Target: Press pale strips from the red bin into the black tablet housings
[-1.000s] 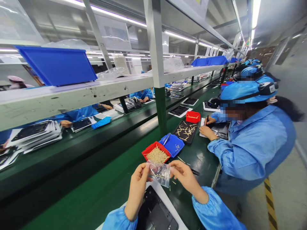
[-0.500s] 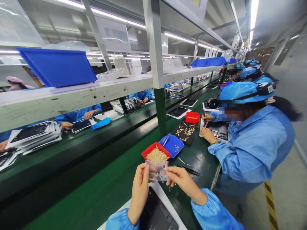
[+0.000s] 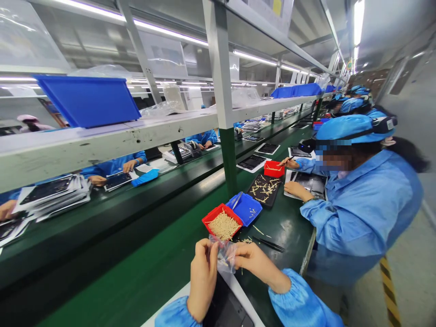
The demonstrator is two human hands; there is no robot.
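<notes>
Green workbench (image 3: 136, 277) gives the left hand (image 3: 203, 279) room leftward; a red plastic tray (image 3: 223, 225) and blue plastic tray (image 3: 245, 209) block the way forward, black metal tweezers (image 3: 269, 244) lying just beyond the right hand (image 3: 259, 268).

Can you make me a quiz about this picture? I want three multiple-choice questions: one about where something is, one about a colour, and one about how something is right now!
1. Where do the black tweezers lie?
A) On the shelf
B) On the green bench
C) On the floor

2. What colour is the tray heaped with pale strips?
A) Red
B) Blue
C) Yellow

3. How is the clear plastic bag?
A) Lying on the shelf
B) Inside a tray
C) Held up between two hands

Answers:
1 B: the bench is under them.
2 A: its red rim shows.
3 C: the left hand and right hand pinch it.
</notes>
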